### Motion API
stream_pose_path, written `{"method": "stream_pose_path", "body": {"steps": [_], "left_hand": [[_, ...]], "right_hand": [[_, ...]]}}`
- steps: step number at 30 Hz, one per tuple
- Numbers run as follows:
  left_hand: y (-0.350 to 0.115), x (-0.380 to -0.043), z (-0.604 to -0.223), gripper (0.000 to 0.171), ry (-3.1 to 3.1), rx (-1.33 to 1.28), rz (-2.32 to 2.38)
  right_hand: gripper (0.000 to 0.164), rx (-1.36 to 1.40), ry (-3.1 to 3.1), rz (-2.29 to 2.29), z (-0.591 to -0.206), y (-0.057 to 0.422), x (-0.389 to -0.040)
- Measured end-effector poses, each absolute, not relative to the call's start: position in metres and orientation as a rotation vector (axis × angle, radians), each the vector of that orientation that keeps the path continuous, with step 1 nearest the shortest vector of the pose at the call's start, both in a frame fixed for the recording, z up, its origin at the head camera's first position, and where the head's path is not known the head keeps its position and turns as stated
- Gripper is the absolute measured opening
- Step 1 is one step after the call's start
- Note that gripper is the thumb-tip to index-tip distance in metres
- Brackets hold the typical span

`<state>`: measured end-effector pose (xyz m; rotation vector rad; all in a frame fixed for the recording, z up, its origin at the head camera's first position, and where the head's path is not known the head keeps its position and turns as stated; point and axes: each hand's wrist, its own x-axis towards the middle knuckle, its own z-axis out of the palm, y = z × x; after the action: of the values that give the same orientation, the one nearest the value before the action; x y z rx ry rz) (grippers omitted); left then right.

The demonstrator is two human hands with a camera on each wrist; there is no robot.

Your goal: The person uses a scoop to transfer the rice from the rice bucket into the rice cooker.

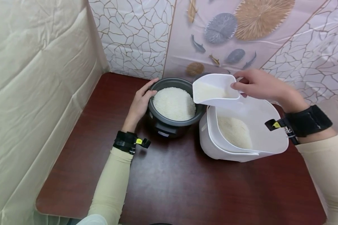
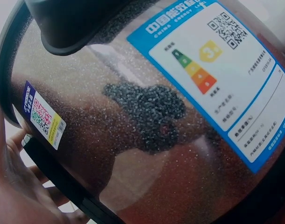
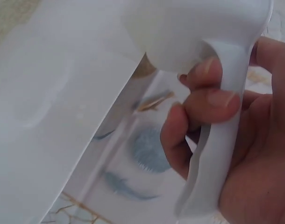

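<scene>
A dark rice cooker [image 1: 169, 128] stands on the table, heaped inside with white rice [image 1: 173, 104]. My left hand [image 1: 140, 101] rests against its left side, thumb and forefinger at the rim. In the left wrist view that hand [image 2: 14, 172] is beside the glossy cooker wall [image 2: 147, 121], which bears an energy label [image 2: 217, 84]. My right hand [image 1: 256, 82] grips a white scoop [image 1: 214, 89] holding rice, raised over the cooker's right rim and the rice bin. In the right wrist view, fingers [image 3: 210, 100] curl round the scoop's handle [image 3: 226, 126].
A white rice bin [image 1: 242, 153], with rice [image 1: 235, 131] at its bottom, stands close to the cooker's right. The reddish-brown table [image 1: 171, 187] meets a patterned wall covering [image 1: 135, 37] behind and a cream cloth [image 1: 39, 93] at left.
</scene>
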<state>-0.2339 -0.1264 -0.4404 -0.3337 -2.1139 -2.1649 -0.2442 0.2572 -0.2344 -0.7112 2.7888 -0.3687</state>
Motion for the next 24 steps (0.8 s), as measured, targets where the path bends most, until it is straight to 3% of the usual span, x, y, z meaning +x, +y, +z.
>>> {"method": "stream_pose_path", "body": {"steps": [8,24], "left_hand": [[-0.126,-0.233,-0.440,0.049,-2.122,-0.338,-2.152],[-0.127,-0.234,-0.439,0.047,-2.140,-0.329,-2.136]], "right_hand": [[0.034,-0.738,2.870,-0.217,-0.232,0.234,-0.250],[0.023,-0.909,3.038,-0.090,-0.240,0.227,-0.249]]}}
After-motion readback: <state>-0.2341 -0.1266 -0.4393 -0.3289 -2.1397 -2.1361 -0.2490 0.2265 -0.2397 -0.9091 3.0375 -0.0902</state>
